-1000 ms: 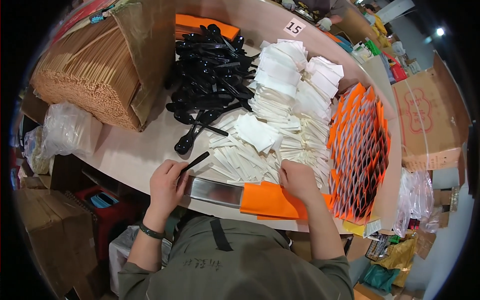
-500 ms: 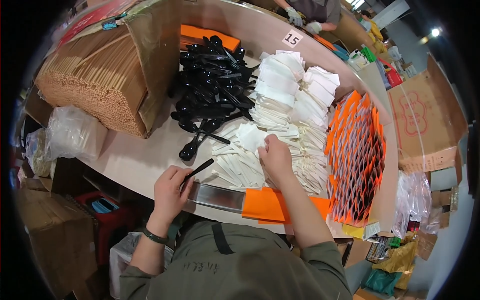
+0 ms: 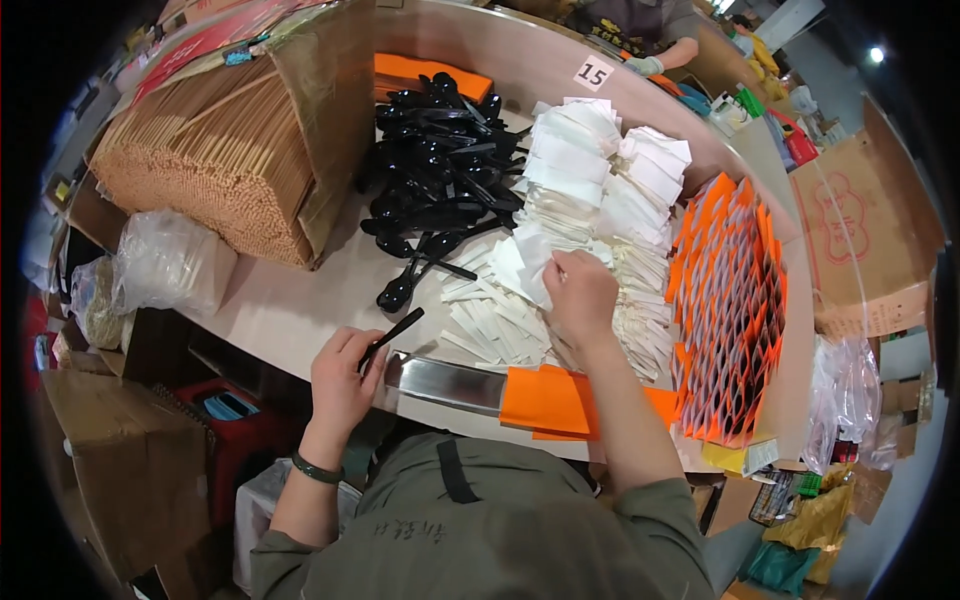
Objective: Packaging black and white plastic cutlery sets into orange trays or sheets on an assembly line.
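Observation:
My left hand (image 3: 345,378) is closed around a black plastic utensil, probably a spoon; its slim handle (image 3: 402,331) sticks out past the thumb and the other end is hidden in the palm. My right hand (image 3: 582,298) pinches a white napkin (image 3: 542,284) at the front of the napkin stacks (image 3: 570,165). Thin white paper packets (image 3: 495,322) lie loosely beside and below that hand. Behind them is a heap of black plastic spoons (image 3: 440,165). Under my right forearm, orange paper sleeves (image 3: 548,402) rest by a shiny metal strip (image 3: 445,384) at the table's near edge.
At the left, a cardboard box (image 3: 335,120) holds a mass of wooden sticks (image 3: 210,205), with clear plastic bags (image 3: 175,265) beside it. Overlapping orange sleeves (image 3: 730,310) stand at the right. Across the raised table rim, a co-worker's gloved hand (image 3: 645,66) shows.
The napkin at my right fingertips has tilted and come up a little from the pile. My left hand keeps the black utensil. The co-worker's hands have moved, and the whole view has shifted slightly.

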Motion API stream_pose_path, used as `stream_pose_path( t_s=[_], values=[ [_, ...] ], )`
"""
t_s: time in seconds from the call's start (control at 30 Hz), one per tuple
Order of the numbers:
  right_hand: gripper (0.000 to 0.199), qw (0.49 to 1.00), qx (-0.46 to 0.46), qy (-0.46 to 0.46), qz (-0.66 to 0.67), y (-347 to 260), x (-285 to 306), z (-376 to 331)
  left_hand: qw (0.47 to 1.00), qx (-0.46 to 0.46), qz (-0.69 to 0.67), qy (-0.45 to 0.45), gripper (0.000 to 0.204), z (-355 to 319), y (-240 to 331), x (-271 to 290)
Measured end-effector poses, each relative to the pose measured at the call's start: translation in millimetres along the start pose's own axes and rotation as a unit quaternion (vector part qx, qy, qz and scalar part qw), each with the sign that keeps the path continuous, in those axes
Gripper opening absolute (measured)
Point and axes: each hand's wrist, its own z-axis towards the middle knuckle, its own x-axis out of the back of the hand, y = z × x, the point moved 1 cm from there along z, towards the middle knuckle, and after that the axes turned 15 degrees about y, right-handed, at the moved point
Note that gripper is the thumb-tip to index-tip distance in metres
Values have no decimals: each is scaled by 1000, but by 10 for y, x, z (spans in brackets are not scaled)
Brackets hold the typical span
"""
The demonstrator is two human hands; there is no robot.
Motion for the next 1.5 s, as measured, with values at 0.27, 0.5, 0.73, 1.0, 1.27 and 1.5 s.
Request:
stream_pose_path(
  t_s=[0.27,0.5,0.73,1.0,1.27,1.5],
  values=[
    [5,931,138,-292,173,-619,106,-582,999,50,-16,2,16,-157,-9,63],
    [11,951,95,-199,216,-846,106,-854,996,60,-55,-30,19,-185,101,128],
    [19,971,23,-178,157,-704,222,-994,992,-117,-9,-44,23,122,154,-44],
    [51,948,241,-190,87,-436,369,-1323,939,-173,-117,-272,13,257,160,-724],
    [47,944,277,-159,83,-342,457,-1387,884,-193,381,191,12,2379,285,1173],
    [49,948,240,-173,113,-309,448,-1451,892,-121,433,38,13,2683,41,1027]
  ],
)
